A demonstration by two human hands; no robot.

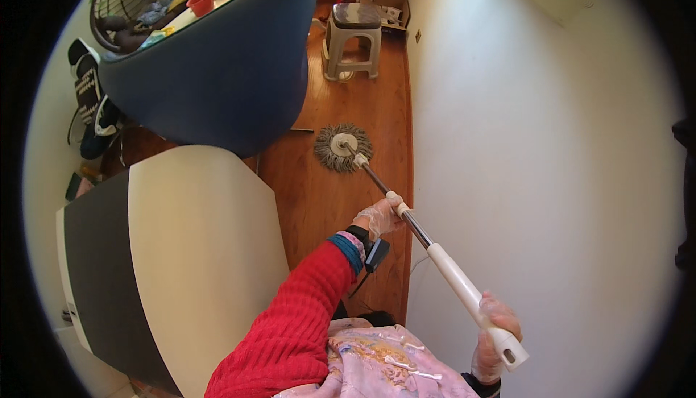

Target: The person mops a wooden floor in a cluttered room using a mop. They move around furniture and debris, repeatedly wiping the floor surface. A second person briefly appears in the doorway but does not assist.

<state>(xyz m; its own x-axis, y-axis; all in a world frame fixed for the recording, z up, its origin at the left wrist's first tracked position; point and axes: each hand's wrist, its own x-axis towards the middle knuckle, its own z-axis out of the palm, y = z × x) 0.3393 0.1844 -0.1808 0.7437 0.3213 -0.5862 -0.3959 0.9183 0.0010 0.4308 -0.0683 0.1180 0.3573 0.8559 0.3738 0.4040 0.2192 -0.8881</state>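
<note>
A mop (465, 280) with a white grip and metal pole slants across the view, from lower right up to its round grey string head. That mop head (324, 153) lies spread on the wooden floor (308, 202). My left hand (379, 218), in a clear plastic glove, is closed round the pole's middle at a white collar. Up at the handle's end, my right hand (498, 320), gloved the same way, wraps round the white grip. A red knitted sleeve covers my left arm, and a dark band with a small black box sits at that wrist.
A white wall (522, 144) runs along the right. To the left are a large blue chair back (210, 86) and a cream and dark-grey cabinet-like piece (206, 231). A plastic stool (355, 35) stands ahead, with a cardboard box (394, 12) behind it.
</note>
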